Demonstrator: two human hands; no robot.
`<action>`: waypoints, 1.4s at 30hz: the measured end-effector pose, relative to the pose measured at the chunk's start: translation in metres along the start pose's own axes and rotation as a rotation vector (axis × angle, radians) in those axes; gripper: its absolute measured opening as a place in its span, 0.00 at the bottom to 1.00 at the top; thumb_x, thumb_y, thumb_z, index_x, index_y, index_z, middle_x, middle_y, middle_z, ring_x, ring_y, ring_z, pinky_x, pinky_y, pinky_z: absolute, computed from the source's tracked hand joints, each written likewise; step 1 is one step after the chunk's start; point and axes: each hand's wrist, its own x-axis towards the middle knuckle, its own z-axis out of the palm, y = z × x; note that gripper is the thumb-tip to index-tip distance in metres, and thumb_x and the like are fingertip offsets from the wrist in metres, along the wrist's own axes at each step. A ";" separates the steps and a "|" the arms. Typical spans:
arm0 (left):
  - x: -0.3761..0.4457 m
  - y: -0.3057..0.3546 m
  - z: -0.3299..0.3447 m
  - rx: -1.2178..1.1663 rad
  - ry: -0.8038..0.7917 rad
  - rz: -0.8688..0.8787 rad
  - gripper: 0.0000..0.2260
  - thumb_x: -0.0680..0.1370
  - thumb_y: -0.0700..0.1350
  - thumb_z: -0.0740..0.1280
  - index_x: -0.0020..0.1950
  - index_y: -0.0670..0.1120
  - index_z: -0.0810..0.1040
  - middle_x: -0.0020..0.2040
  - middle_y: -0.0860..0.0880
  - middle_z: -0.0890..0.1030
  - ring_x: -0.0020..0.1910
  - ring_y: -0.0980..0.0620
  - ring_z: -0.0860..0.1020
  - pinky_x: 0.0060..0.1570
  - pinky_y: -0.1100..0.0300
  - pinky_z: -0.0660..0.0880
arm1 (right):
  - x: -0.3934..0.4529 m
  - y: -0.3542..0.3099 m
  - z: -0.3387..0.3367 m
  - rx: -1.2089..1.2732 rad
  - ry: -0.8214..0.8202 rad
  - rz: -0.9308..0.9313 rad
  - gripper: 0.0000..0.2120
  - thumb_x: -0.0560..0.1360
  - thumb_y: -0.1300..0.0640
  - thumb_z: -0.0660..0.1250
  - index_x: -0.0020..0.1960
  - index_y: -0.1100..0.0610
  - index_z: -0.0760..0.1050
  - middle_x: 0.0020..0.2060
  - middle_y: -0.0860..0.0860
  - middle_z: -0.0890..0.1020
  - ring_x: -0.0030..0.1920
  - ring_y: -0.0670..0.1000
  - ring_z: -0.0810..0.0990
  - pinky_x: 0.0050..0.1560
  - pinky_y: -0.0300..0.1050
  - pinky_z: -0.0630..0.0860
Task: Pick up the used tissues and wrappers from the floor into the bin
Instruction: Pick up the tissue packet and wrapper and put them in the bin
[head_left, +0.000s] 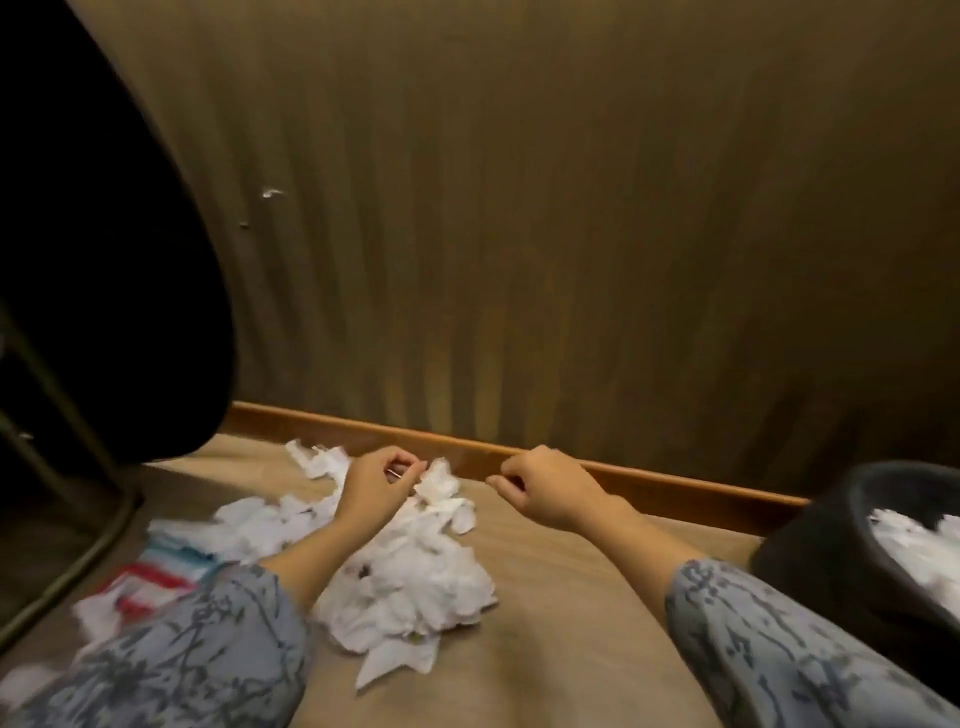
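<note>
A dark round bin (810, 561) stands on the floor to the right of the right hand's fingers, well apart from them; crumpled white tissue (919, 551) lies inside it, and its rim is cut off by the frame edge.

The left hand (376, 486) is curled, thumb and fingertips pinching a small crumpled tissue piece (439, 480) at the far end of the pile. The right hand (545, 486) is loosely clenched, knuckles up, fingers tucked under; whether anything is held between them cannot be told.

The tissue pile (410, 571) is soft, wrinkled white paper, torn into irregular lumps and pointed flaps. It spreads from the left fingers back toward the person and leftward under the left forearm. Left of that forearm lies a flat wrapper (156, 571), red, white and pale blue, blurred, with more white scraps around it.

The floor (561, 597) is a smooth tan surface. Just beyond both sets of fingers runs a glossy wooden skirting board (675, 480), and above it a brown ribbed wall (519, 208) closes off that side. Bare floor lies between the two hands and between the right hand and the bin. Far left of the left fingers, a dark chair (93, 260) with a metal leg crowds the pile's edge.
</note>
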 end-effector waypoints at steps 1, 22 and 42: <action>-0.007 -0.021 -0.014 -0.002 0.036 -0.042 0.03 0.74 0.43 0.71 0.40 0.47 0.81 0.35 0.49 0.83 0.34 0.53 0.81 0.37 0.60 0.79 | 0.012 -0.021 0.014 -0.018 -0.035 -0.071 0.16 0.80 0.47 0.60 0.38 0.54 0.74 0.35 0.52 0.80 0.36 0.54 0.78 0.35 0.50 0.72; -0.265 -0.303 -0.172 0.336 0.696 -0.716 0.27 0.59 0.50 0.82 0.55 0.49 0.80 0.74 0.39 0.63 0.74 0.45 0.55 0.70 0.47 0.56 | 0.021 -0.311 0.299 0.214 -0.550 -0.178 0.18 0.76 0.51 0.61 0.66 0.48 0.69 0.71 0.52 0.62 0.73 0.54 0.58 0.67 0.49 0.63; -0.295 -0.320 -0.242 0.355 0.812 -0.593 0.25 0.68 0.20 0.61 0.57 0.41 0.80 0.67 0.44 0.71 0.67 0.48 0.70 0.62 0.59 0.74 | 0.150 -0.368 0.343 0.312 -0.318 0.212 0.46 0.65 0.27 0.66 0.76 0.42 0.52 0.78 0.57 0.47 0.77 0.64 0.46 0.71 0.72 0.53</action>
